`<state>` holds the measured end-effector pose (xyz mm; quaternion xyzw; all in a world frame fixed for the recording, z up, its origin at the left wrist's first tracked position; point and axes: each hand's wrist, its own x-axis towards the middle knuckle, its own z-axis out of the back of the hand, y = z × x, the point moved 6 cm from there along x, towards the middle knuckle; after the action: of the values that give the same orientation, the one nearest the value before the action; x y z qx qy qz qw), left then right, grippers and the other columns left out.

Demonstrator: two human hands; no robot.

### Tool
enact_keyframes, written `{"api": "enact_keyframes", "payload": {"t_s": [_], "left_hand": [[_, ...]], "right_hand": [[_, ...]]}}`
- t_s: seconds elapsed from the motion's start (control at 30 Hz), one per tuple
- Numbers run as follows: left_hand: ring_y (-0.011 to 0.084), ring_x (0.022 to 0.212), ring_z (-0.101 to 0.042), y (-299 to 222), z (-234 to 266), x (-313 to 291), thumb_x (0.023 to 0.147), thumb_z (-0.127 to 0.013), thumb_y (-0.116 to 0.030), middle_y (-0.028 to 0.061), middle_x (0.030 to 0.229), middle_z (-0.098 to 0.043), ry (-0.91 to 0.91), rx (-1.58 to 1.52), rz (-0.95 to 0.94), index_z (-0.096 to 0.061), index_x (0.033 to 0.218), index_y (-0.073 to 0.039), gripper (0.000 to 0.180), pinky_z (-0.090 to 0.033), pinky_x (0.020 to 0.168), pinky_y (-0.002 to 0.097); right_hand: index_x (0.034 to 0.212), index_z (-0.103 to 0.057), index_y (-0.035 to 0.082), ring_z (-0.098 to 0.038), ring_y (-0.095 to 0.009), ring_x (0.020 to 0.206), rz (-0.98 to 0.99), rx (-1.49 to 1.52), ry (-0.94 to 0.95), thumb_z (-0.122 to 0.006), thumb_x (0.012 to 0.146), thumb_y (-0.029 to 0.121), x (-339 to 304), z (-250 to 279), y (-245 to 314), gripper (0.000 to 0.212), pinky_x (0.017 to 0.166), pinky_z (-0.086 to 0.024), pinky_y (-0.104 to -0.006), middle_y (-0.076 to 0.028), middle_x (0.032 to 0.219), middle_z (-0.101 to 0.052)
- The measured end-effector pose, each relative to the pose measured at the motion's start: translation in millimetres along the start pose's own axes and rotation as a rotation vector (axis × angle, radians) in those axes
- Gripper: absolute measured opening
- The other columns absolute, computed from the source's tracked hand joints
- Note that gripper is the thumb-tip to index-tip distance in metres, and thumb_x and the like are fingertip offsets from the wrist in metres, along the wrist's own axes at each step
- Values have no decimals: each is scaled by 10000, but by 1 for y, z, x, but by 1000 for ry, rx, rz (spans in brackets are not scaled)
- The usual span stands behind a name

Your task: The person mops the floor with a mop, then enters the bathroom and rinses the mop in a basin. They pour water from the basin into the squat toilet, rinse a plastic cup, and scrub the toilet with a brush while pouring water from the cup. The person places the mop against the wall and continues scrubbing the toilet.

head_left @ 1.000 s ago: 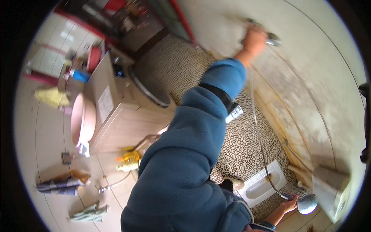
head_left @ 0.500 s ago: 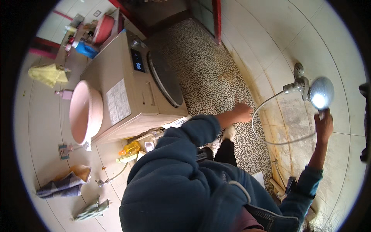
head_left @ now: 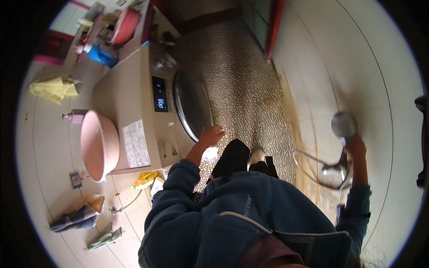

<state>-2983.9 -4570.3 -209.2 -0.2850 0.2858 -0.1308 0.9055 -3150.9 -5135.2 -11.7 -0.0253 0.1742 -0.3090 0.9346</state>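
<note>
My right hand is closed round the handle of a round shower head beside the tiled wall. Just below that hand is a metal wall tap. From the tap a thin grey hose loops out over the floor side. My left hand holds nothing and has its fingers loosely apart. It hovers by the lower rim of the dark round door of a beige washing machine; whether it touches the door I cannot tell.
A pink basin stands on the machine, with a blue bottle and red basin beyond. Cloths hang on the left wall, including a yellow one. The pebble-patterned floor leads to a red door frame.
My left hand has swung left, from above the floor to the washing machine door. The view has shifted, so the tap sits lower. My right hand still grips the shower head, now farther past the tap.
</note>
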Motion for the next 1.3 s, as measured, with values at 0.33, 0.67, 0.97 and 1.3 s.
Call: {"api": "enact_keyframes", "payload": {"t_s": [0.33, 0.67, 0.97, 1.3], "left_hand": [[252, 940, -600, -14, 82, 131, 841, -576, -404, 149, 1082, -606, 83, -394, 153, -541, 1158, -25, 495, -469, 797, 342], [282, 1073, -524, -67, 194, 306, 818, -490, -552, 76, 1149, -580, 175, -73, 105, -516, 1222, -151, 570, -263, 1000, 490], [300, 1073, -515, -17, 258, 415, 837, -497, -519, 114, 1179, -553, 91, -178, 241, -514, 1211, -114, 552, -247, 962, 556], [308, 1106, -505, 37, 330, 480, 834, -512, -496, 86, 1177, -565, -8, -324, 585, -559, 1156, -147, 477, -285, 976, 489]], "right_hand": [[1134, -462, 39, -602, -367, 868, -123, -81, 412, -776, 540, 181, 14, -26, -24, 686, 738, -504, -435, -189, 941, -616], [994, -602, -7, -594, -314, 942, -240, -267, 681, -771, 580, 360, 87, 26, 52, 579, 791, -480, -399, -196, 1000, -616], [1152, -517, 45, -567, -345, 963, 336, 95, 533, -630, 751, 420, 349, 65, 316, 561, 803, -465, -432, -193, 1015, -608], [1110, -537, -3, -570, -350, 962, 1104, 8, 583, -574, 813, 392, 548, 122, 728, 495, 832, -444, -432, -221, 1032, -590]]}}
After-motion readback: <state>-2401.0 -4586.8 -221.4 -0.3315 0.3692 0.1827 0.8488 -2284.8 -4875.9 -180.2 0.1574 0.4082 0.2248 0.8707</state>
